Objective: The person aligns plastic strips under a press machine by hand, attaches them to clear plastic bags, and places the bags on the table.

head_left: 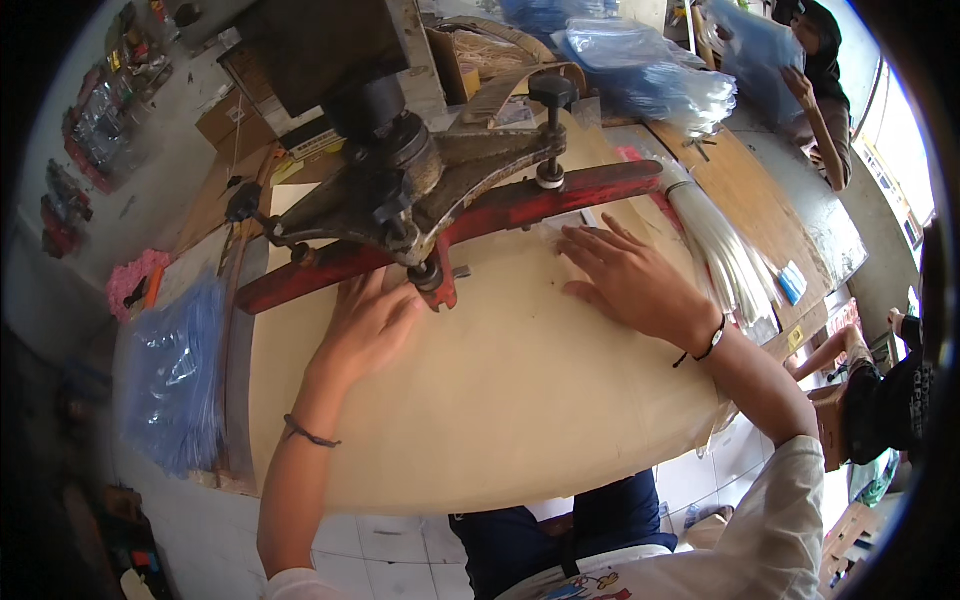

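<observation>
A heavy press with a dark metal head [375, 190] stands over the work surface, and a long red bar [490, 207] runs across beneath it. Under both lies a smooth tan sheet [470, 400]. My left hand [368, 328] rests at the bar's left part, its fingers bent and reaching under the bar, where their tips are hidden. My right hand [637, 278] lies on the sheet in front of the bar's right part, fingers stretched and apart. Some clear plastic shows by its fingertips, too faint to make out fully.
Blue-tinted plastic bags [175, 375] are stacked at the left edge. More clear bags [645, 70] lie at the back. A bundle of whitish strips [715, 240] lies right of my hand. One person [825, 90] handles plastic at the far right; another [890, 390] sits lower right.
</observation>
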A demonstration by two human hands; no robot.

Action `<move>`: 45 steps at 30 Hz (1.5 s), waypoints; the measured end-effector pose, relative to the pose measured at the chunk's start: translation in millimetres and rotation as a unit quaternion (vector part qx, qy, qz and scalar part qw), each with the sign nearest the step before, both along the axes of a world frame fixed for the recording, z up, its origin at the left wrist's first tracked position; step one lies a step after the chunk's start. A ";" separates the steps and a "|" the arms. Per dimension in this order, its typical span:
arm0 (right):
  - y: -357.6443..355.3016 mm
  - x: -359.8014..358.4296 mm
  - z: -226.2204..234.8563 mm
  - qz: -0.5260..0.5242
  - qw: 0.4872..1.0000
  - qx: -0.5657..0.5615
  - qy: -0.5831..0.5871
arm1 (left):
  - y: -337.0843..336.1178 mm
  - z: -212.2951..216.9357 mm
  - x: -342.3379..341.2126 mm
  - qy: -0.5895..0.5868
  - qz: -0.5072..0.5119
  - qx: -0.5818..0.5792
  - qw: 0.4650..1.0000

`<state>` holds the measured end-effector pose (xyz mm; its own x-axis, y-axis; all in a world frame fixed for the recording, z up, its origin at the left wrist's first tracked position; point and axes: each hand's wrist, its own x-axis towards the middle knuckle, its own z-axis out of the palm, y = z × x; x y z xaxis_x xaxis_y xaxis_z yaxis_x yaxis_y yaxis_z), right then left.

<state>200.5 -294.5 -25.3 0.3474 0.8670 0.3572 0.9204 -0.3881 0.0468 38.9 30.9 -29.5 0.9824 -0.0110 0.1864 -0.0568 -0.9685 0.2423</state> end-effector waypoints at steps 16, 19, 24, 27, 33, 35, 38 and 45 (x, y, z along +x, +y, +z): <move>10.8 -6.7 13.9 -0.041 0.998 0.017 -0.049 | -22.4 14.3 -4.0 -0.058 -0.014 0.026 0.998; 12.4 -3.0 13.7 -0.020 1.000 -0.003 -0.004 | -30.2 12.4 -4.9 -0.063 -0.032 0.029 0.997; 20.8 3.1 4.4 0.118 0.993 0.023 0.023 | -39.3 11.0 -1.8 -0.053 -0.056 -0.040 0.996; 22.3 -1.4 13.5 0.097 0.994 0.017 0.050 | -37.9 11.9 0.0 -0.025 -0.066 -0.082 0.994; 20.5 -2.5 12.4 0.069 0.992 -0.009 0.102 | -35.2 8.7 6.3 -0.030 -0.088 -0.051 0.994; 21.0 -4.3 3.5 0.067 0.995 0.014 0.071 | -36.7 7.9 7.5 -0.021 -0.073 -0.070 0.995; 17.9 -9.0 3.7 0.066 0.996 0.038 0.046 | -40.0 12.2 5.6 0.018 -0.043 -0.089 0.995; 8.7 -9.7 7.8 0.000 1.000 0.025 0.012 | -37.7 8.4 5.2 -0.060 -0.072 -0.069 0.993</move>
<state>190.8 -285.8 -17.5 0.3561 0.8482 0.3920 0.9212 -0.3891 0.0051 44.1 -6.8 -21.1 0.9429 -0.1155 0.3123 -0.2288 -0.9061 0.3559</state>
